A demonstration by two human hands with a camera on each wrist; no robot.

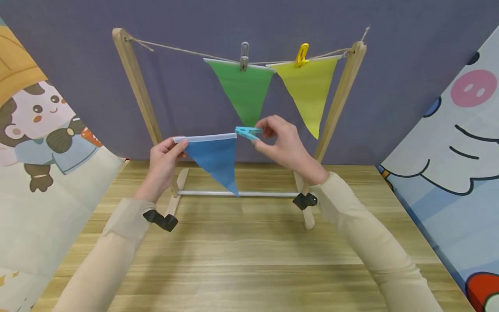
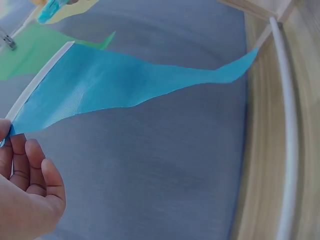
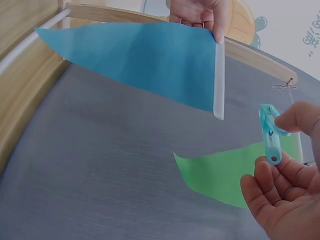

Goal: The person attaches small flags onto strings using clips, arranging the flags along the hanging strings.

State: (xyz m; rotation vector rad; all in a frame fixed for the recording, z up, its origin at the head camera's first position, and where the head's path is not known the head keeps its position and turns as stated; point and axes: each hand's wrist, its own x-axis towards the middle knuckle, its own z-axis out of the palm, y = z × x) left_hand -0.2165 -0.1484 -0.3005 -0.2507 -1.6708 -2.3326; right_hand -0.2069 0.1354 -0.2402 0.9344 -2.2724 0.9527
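My left hand [image 1: 163, 158] pinches a blue triangular pennant [image 1: 215, 158] by the left end of its white top edge. The pennant hangs point down in front of the frame. Between thumb and fingers of my right hand [image 1: 283, 141] is a light blue clothespin [image 1: 247, 132], just beside the pennant's right top corner. In the right wrist view a gap shows between the clothespin [image 3: 271, 134] and the white edge. Behind, a green pennant [image 1: 243, 86] hangs from the string [image 1: 179, 49] under a grey clothespin [image 1: 244, 56], and a yellow pennant [image 1: 312, 86] under a yellow clothespin [image 1: 302, 55].
The string runs between two wooden posts [image 1: 136, 82] joined low down by a white rod [image 1: 269, 194]. They stand on a wood-grain table [image 1: 234, 251] before a grey-blue panel [image 1: 187, 21]. Cartoon-printed panels flank both sides.
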